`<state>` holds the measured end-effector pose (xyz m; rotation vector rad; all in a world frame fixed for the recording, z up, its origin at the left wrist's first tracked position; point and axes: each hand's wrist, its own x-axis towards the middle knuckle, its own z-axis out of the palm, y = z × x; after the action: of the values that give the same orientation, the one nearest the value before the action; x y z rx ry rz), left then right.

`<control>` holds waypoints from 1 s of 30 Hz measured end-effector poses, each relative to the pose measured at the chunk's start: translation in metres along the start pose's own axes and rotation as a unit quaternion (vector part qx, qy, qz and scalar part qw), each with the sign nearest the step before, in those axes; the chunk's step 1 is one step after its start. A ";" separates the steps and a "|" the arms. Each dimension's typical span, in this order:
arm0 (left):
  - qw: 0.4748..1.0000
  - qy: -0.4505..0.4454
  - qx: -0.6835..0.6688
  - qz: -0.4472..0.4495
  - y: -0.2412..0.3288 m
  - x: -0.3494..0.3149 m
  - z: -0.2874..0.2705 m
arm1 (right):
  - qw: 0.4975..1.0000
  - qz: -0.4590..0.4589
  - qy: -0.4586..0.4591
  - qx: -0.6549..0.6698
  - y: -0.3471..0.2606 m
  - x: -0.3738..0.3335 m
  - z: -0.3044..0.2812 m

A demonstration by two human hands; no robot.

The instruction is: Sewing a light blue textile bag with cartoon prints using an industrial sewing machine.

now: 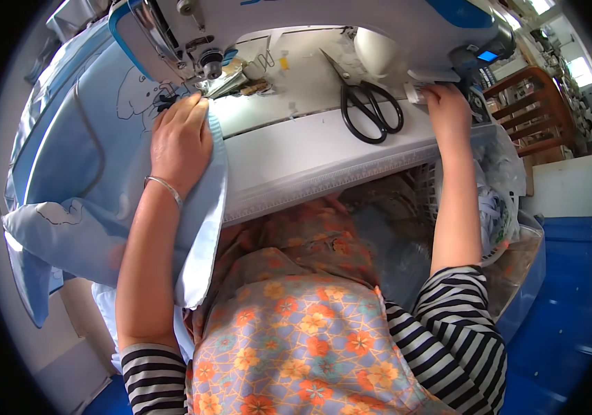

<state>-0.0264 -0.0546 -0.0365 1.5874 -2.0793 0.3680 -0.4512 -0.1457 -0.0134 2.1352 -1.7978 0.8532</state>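
Light blue fabric with line-drawn cartoon figures is spread under the head of a sewing machine and hangs over the table's front at the left. My left hand, a silver bangle on its wrist, lies flat on this fabric, fingers stretched toward the needle area. The fingertips rest close to the presser foot, which is partly hidden. At the machine's right end, my right hand has its fingers curled together beside a small white piece. What those fingers hold, if anything, is hidden.
Black-handled scissors lie on the machine bed, blades pointing away. Behind the needle are small scraps and clips. A white rounded object stands under the machine arm. A white basket with plastic bags sits below right, near a wooden chair.
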 end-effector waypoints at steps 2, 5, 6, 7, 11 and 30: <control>1.000 -0.001 0.010 -0.004 0.001 -0.002 0.000 | 0.997 -0.017 -0.041 -0.068 0.007 0.004 0.004; 1.000 0.000 0.008 -0.014 0.001 -0.002 0.000 | 0.997 -0.001 -0.035 -0.072 0.011 0.002 0.007; 1.000 0.008 0.006 -0.010 0.001 -0.002 0.000 | 0.996 0.013 -0.037 -0.076 0.012 0.002 0.008; 1.000 0.007 0.003 -0.011 0.001 -0.002 0.000 | 0.997 0.001 -0.027 -0.069 0.011 0.002 0.011; 1.000 0.000 -0.004 -0.015 0.000 -0.002 0.000 | 0.999 0.029 -0.012 -0.022 0.009 0.002 0.007; 0.976 0.013 -0.133 -0.174 -0.006 -0.001 -0.003 | 0.894 -0.162 -0.132 0.397 -0.277 -0.028 0.081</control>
<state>-0.0199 -0.0541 -0.0351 1.7239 -1.7013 -0.0122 -0.1655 -0.1019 -0.0411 3.0632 -1.2098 1.4318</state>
